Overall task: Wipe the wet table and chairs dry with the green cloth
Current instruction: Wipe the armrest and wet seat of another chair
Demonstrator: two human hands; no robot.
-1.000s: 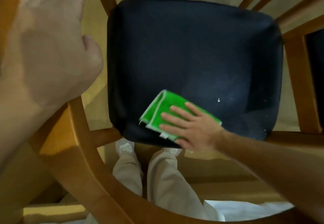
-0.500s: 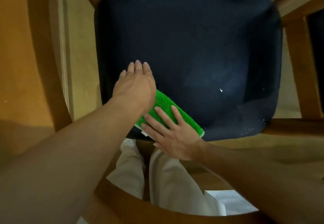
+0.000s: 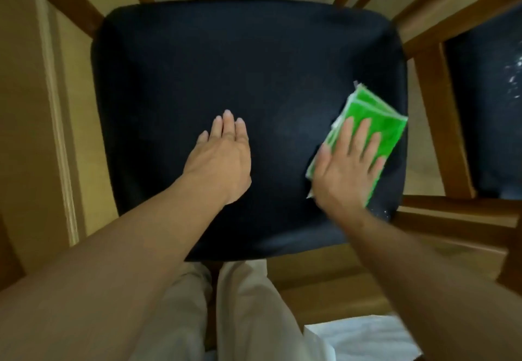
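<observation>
Seen from above, our beige trouser legs point(image 3: 243, 312) stand at the near edge of a chair's dark navy seat cushion point(image 3: 240, 72), with a patch of white material point(image 3: 364, 335) on the floor by our right side. Our left hand point(image 3: 219, 160) lies flat on the middle of the cushion, fingers straight and together, gripping nothing. Our right hand point(image 3: 348, 162) presses down with spread, straight fingers on the folded green cloth point(image 3: 378, 112), which rests on the cushion's right side, close to its edge; the hand pins the cloth rather than clenching it. Water droplets point(image 3: 381, 213) glint at the cushion's near right corner. Beyond, the wooden chair frame point(image 3: 435, 100) runs alongside, and a second dark seat point(image 3: 491, 106) at far right shows wet specks.
</observation>
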